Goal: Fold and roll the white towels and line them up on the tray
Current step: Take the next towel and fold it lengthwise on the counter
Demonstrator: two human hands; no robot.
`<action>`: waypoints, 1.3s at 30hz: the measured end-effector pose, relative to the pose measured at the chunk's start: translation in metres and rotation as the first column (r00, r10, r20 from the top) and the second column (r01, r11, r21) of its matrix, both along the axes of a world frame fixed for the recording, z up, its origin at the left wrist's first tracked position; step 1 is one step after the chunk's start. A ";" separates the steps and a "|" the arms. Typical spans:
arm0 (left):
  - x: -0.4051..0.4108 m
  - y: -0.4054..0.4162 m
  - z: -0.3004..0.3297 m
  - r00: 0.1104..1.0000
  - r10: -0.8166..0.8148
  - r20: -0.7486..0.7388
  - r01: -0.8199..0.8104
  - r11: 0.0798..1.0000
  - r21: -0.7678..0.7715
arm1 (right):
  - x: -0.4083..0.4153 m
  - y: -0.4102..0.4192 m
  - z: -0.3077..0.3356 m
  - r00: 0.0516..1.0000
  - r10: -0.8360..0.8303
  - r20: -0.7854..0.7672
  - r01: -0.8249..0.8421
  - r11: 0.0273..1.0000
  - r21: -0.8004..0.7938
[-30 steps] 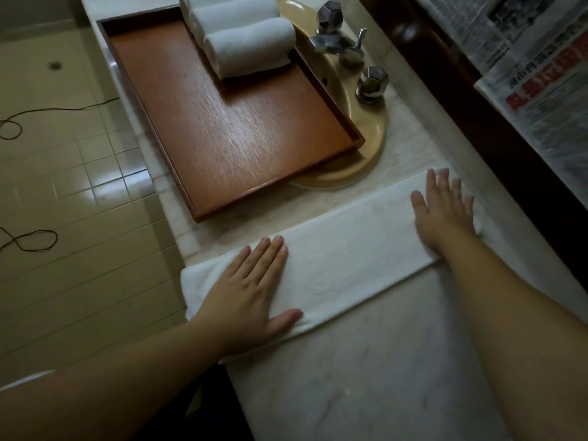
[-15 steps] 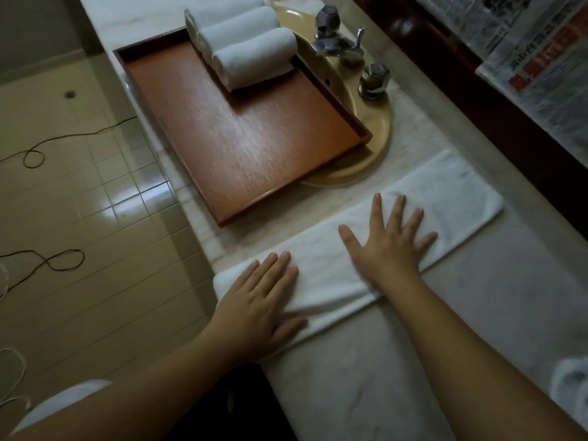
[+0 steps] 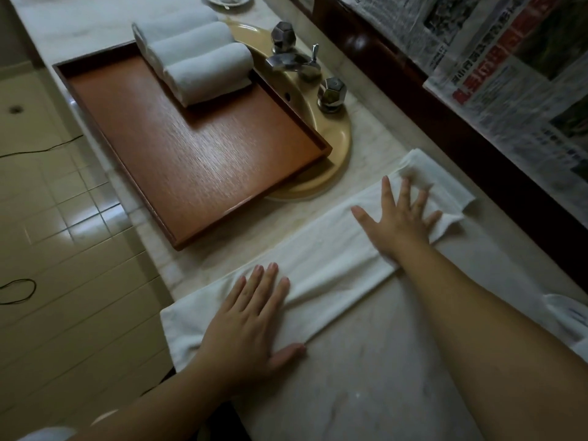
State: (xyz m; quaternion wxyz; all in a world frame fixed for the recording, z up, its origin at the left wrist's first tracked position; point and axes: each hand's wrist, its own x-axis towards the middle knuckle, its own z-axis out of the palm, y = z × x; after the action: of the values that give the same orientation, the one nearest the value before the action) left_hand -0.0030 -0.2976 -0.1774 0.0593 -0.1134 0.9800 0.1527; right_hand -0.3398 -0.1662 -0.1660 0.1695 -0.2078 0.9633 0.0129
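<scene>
A white towel (image 3: 331, 262), folded into a long strip, lies flat across the marble counter. My left hand (image 3: 251, 316) presses flat on its near left end, fingers straight. My right hand (image 3: 399, 218) lies spread on the strip close to its far right end, fingers straight. The far end past my fingers is slightly rumpled. A brown wooden tray (image 3: 197, 167) sits over the sink beyond the towel. Three rolled white towels (image 3: 203, 63) are lined up side by side at the tray's far corner.
A yellow sink (image 3: 337, 138) with chrome taps (image 3: 292, 55) lies under and right of the tray. Newspaper sheets (image 3: 509, 90) cover the wall on the right. More white cloth (image 3: 569, 316) shows at the right edge. Tiled floor with a cable (image 3: 19, 291) is left of the counter.
My right hand slid from the strip's far end to its middle and back toward the far end. My left hand stayed pressed on the near end.
</scene>
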 end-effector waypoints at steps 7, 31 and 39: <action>-0.009 -0.008 -0.001 1.000 0.008 -0.029 -0.009 1.000 -0.030 | -0.029 0.008 0.001 1.000 -0.021 -0.006 0.021 1.000 0.006; -0.002 0.006 -0.011 0.987 0.160 -0.012 -0.160 0.987 -0.021 | 0.130 -0.003 -0.008 0.673 0.738 -0.041 -0.738 0.669 -0.087; -0.002 0.006 -0.010 0.988 0.157 -0.003 -0.157 0.987 -0.032 | -0.012 0.028 0.001 0.901 0.434 -0.024 -0.431 0.900 0.066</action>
State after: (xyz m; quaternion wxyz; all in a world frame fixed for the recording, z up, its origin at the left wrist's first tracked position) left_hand -0.0049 -0.2917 -0.1875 0.0452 -0.1911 0.9703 0.1412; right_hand -0.3517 -0.1378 -0.1651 0.1502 -0.4111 0.8954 0.0824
